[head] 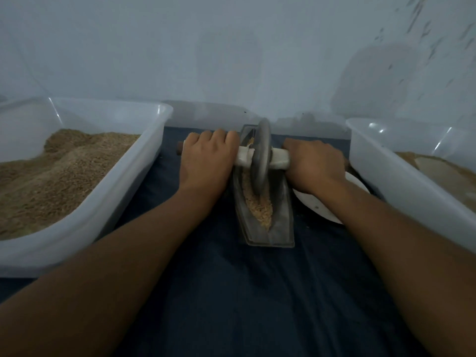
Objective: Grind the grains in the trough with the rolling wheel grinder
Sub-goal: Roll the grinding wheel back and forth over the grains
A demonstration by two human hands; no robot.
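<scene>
Left hand and right hand grip the axle; keep wheel upright, centred in trough, press evenly over grains.

A plain dark navy cloth lies under a grey metal trough of pale tan grains. The wheel is dull grey, its handle wrap off-white, and the translucent white tub holds brown grain

The wheel and trough look like dull grey metal, smooth and matt. The axle's wrapping is pale cloth or tape. At nine and three o'clock, the tubs are translucent glossy plastic. Underneath lies dark blue matt cloth. The grains look coarse and dry.
</scene>
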